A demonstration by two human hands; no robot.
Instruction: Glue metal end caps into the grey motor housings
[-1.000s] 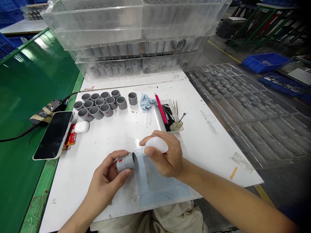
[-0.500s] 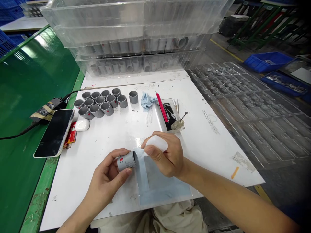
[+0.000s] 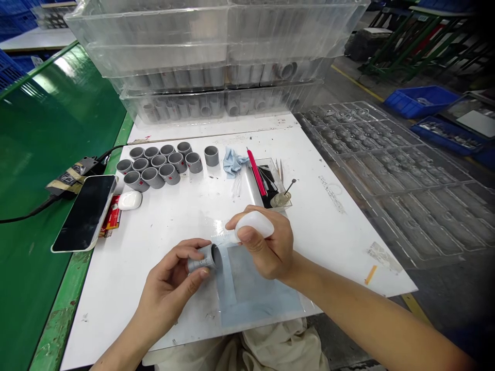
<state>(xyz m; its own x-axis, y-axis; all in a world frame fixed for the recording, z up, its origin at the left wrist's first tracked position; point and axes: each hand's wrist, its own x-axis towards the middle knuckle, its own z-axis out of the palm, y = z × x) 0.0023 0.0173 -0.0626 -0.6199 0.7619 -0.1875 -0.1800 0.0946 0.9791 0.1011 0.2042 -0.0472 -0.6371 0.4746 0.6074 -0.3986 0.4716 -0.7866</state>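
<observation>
Well, the left grip (image 3: 166,293) closes on the grey coupling (image 3: 203,259), held above the desk (image 3: 116,288) at six o'clock, the right grip (image 3: 266,247) wraps a white bulb (image 3: 254,225), and a slack hold could drop the coupling.

A factory workshop: stacked clear plastic trays (image 3: 216,46), green workbench (image 3: 58,129), blue crates (image 3: 419,101).

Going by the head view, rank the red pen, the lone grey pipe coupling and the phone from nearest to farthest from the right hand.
From the right hand:
1. Red pen, ahead.
2. Lone grey pipe coupling, ahead and left.
3. Phone, far left.
</observation>
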